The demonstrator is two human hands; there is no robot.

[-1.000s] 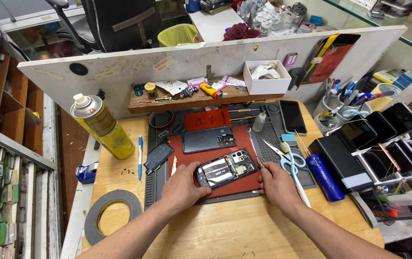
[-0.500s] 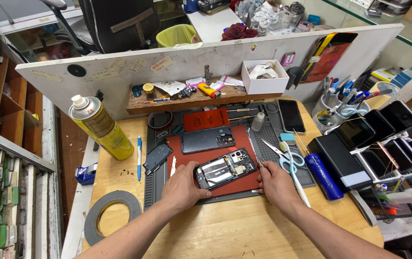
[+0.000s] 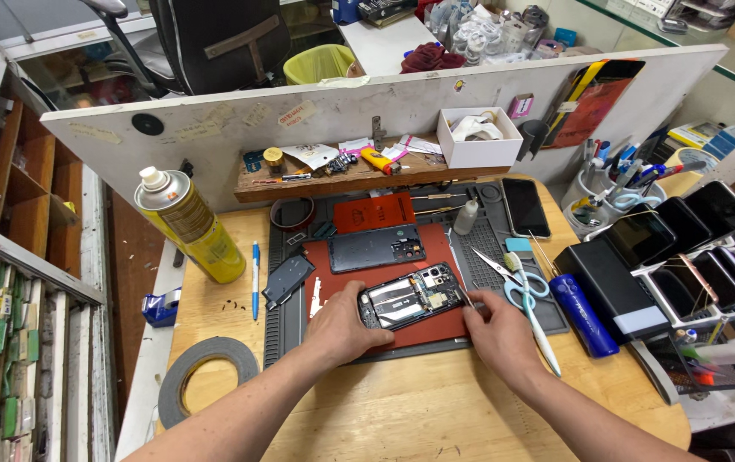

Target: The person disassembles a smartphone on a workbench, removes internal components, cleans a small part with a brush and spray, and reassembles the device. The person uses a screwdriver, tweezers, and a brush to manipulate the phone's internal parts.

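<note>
I see the left hand with its fingers curled around the near end of the opened phone, which lies on the red mat on the table. The right hand pinches a thin tool (hard to make out) at the phone's right edge, beside the scissors.

Opened phone: I see a dark slab with its back cover off, internals facing up. Silver shield plates and dark boards fill the frame; a camera cluster sits at the end nearest my right hand. It lies flat, long axis running between the hands and slightly skewed, the right end farther from me. My left hand closes around its left end, fingers over the near edge. Right-hand fingertips hold a thin metal tool whose tip touches the phone's right end.
</note>
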